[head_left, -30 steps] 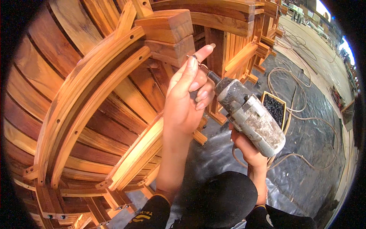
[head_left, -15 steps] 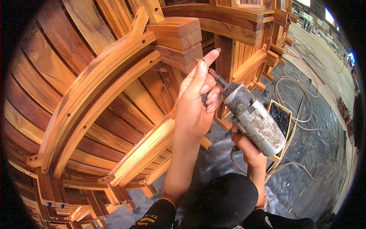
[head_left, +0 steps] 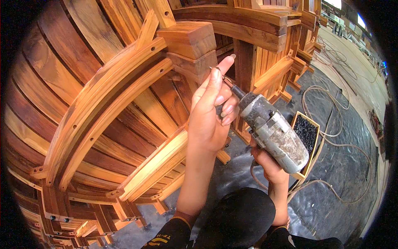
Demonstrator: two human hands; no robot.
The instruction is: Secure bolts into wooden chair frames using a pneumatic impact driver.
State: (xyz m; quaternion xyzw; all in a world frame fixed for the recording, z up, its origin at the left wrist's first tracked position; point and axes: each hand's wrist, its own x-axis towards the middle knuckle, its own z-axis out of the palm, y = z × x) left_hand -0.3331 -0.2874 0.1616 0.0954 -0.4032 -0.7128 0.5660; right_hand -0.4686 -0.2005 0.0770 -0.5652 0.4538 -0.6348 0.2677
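My left hand (head_left: 211, 101) is raised at the middle of the view, thumb and index finger pinching a thin screw (head_left: 211, 67) whose pointed tip juts out past them. Something dark is tucked under its curled fingers; I cannot make out what. In my right hand (head_left: 271, 164) is a worn grey impact driver (head_left: 275, 130), gripped below its body, with the handle mostly hidden. Its bit (head_left: 237, 91) points up and left, close to the screw's rear end. Just beyond the left fingers is a stacked wooden block end (head_left: 195, 58) of a slatted wooden frame (head_left: 107, 87).
An open wooden box (head_left: 304, 133) of small black pieces stands behind the driver. Hoses (head_left: 331, 137) loop across the dark floor sheet (head_left: 344, 170) at right. More wooden frames (head_left: 273, 70) stand farther back. Curved rails with holes run along the left.
Both hands keep the same holds, with the bit still close to the screw. The hands and driver have shifted only slightly left in the view.
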